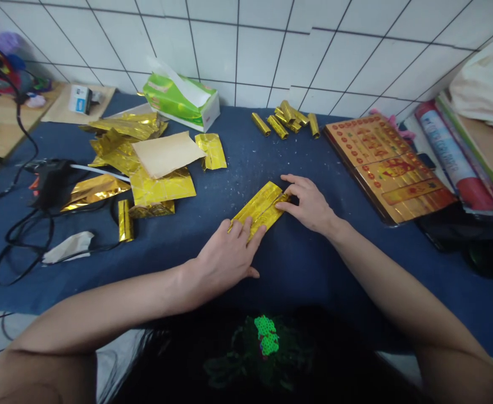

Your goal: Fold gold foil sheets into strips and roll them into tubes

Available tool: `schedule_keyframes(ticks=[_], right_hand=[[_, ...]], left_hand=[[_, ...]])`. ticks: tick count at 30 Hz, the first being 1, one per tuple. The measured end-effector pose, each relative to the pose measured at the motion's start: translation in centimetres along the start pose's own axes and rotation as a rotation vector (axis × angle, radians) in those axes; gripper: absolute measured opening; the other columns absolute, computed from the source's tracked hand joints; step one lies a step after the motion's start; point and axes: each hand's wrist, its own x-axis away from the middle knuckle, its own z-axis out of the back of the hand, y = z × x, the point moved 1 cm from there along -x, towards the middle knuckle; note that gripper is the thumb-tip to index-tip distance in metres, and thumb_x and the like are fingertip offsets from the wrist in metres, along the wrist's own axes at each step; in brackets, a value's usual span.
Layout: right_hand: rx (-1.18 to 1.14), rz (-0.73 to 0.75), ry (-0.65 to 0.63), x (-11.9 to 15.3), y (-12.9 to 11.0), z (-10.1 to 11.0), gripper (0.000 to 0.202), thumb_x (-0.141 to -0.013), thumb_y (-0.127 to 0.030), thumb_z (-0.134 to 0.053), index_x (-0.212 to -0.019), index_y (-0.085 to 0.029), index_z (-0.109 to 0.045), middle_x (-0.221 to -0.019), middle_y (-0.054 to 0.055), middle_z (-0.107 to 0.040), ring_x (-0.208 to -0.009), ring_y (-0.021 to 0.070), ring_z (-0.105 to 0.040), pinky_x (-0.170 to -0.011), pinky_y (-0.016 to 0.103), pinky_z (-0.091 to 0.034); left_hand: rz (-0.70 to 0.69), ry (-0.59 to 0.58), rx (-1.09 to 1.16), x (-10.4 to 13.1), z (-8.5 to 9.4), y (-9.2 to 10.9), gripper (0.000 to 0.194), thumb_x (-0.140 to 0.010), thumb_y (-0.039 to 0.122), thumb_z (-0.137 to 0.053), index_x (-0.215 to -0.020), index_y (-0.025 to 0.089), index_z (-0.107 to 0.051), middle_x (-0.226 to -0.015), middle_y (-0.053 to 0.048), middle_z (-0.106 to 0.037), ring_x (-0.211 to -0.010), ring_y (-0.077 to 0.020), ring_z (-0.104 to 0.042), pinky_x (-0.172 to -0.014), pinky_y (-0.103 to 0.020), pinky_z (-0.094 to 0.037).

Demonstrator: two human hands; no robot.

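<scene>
A folded piece of gold foil paper lies slantwise on the blue tabletop, with a lengthwise crease or edge showing. My left hand rests over its lower left end, fingers stretched out flat on it and thumb apart. At the upper right end my right hand pinches the near edge between thumb and fingers, where the foil looks slightly raised or rolled. Beyond my hands, several small gold foil tubes are heaped near the wall. Another gold tube lies to the left of my left hand.
Gold foil sheets and a beige card are piled at left, beside a black glue gun with its cord. A green tissue pack stands behind them. Flat orange-gold packets and a stack of books occupy the right.
</scene>
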Motion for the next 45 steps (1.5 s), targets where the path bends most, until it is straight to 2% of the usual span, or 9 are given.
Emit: schedule_keyframes(ticks=[19,23,26,28,31,33,37,41,45], right_hand=[[0.028,-0.036,0.044,0.1,0.0,-0.4,0.021,-0.078,-0.040,-0.054,-0.068,-0.021,-0.054,-0.118,0.010,-0.059,-0.112,0.0278,-0.052,-0.092,0.052,-0.039],[0.149,-0.107,0.114,0.0,0.0,0.0,0.024,-0.081,-0.042,-0.052,-0.083,-0.019,-0.059,-0.115,0.012,-0.060,-0.109,0.0297,-0.053,-0.092,0.050,-0.040],[0.236,-0.113,0.179,0.5,-1.6,0.8,0.037,-0.087,-0.044,-0.042,-0.105,-0.017,-0.058,-0.126,0.014,-0.054,-0.120,0.0297,-0.045,-0.100,0.050,-0.032],[0.204,-0.013,0.093,1.4,-3.9,1.1,0.045,-0.090,-0.048,-0.033,-0.116,-0.017,-0.053,-0.133,0.012,-0.048,-0.127,0.0263,-0.038,-0.104,0.048,-0.028],[0.063,0.321,-0.216,3.0,-7.5,0.4,0.069,-0.086,-0.060,-0.028,-0.132,-0.010,-0.039,-0.141,0.015,-0.037,-0.133,0.0234,-0.028,-0.107,0.043,-0.026],[0.031,0.369,-0.348,3.7,-8.5,-0.4,0.086,-0.080,-0.068,-0.027,-0.138,-0.003,-0.026,-0.145,0.019,-0.027,-0.135,0.0244,-0.020,-0.109,0.042,-0.024],[0.134,0.323,-0.401,3.0,-6.1,-1.5,0.083,-0.083,-0.065,-0.024,-0.139,-0.003,-0.022,-0.147,0.019,-0.019,-0.137,0.0254,-0.013,-0.111,0.046,-0.014],[0.246,0.264,-0.362,1.1,-2.8,-1.4,0.073,-0.086,-0.061,-0.020,-0.142,-0.014,-0.017,-0.149,0.012,-0.017,-0.137,0.0259,-0.013,-0.107,0.055,-0.013],[0.304,0.237,-0.343,0.6,-2.2,-1.4,0.073,-0.086,-0.062,-0.019,-0.143,-0.015,-0.013,-0.149,0.011,-0.017,-0.137,0.0261,-0.013,-0.106,0.055,-0.014]], left_hand=[[-0.028,0.007,0.007,-0.1,-0.3,0.3,0.076,-0.076,0.059,-0.050,-0.135,0.013,-0.036,-0.138,-0.017,-0.039,-0.106,-0.0311,-0.049,-0.082,-0.039,-0.040],[-0.026,0.020,0.005,-0.1,-0.5,0.2,0.077,-0.075,0.060,-0.051,-0.135,0.013,-0.036,-0.138,-0.017,-0.040,-0.104,-0.0312,-0.049,-0.080,-0.039,-0.041],[-0.028,0.031,0.005,-0.1,-0.6,0.2,0.077,-0.075,0.060,-0.051,-0.135,0.013,-0.036,-0.138,-0.017,-0.040,-0.105,-0.0315,-0.049,-0.079,-0.039,-0.041],[-0.036,0.032,0.006,-0.2,-0.6,0.2,0.076,-0.076,0.060,-0.050,-0.133,0.012,-0.039,-0.136,-0.018,-0.041,-0.104,-0.0319,-0.049,-0.077,-0.038,-0.042],[-0.046,0.014,0.004,-0.3,-0.6,0.2,0.061,-0.081,0.053,-0.048,-0.123,0.009,-0.050,-0.124,-0.019,-0.051,-0.101,-0.0316,-0.051,-0.074,-0.037,-0.042],[-0.051,0.008,0.012,-0.3,-0.5,0.2,0.053,-0.083,0.049,-0.048,-0.117,0.009,-0.054,-0.118,-0.018,-0.055,-0.101,-0.0314,-0.051,-0.073,-0.037,-0.043],[-0.044,0.018,0.021,-0.3,-0.3,0.3,0.068,-0.077,0.058,-0.051,-0.124,0.010,-0.048,-0.128,-0.018,-0.048,-0.105,-0.0309,-0.049,-0.078,-0.037,-0.043],[-0.044,-0.003,0.018,-0.3,-0.2,0.1,0.078,-0.076,0.061,-0.050,-0.135,0.012,-0.035,-0.138,-0.017,-0.039,-0.106,-0.0301,-0.048,-0.079,-0.038,-0.043],[-0.033,-0.018,0.031,0.3,-0.6,-0.3,0.079,-0.077,0.061,-0.048,-0.138,0.015,-0.030,-0.140,-0.015,-0.037,-0.113,-0.0306,-0.045,-0.082,-0.039,-0.042]])
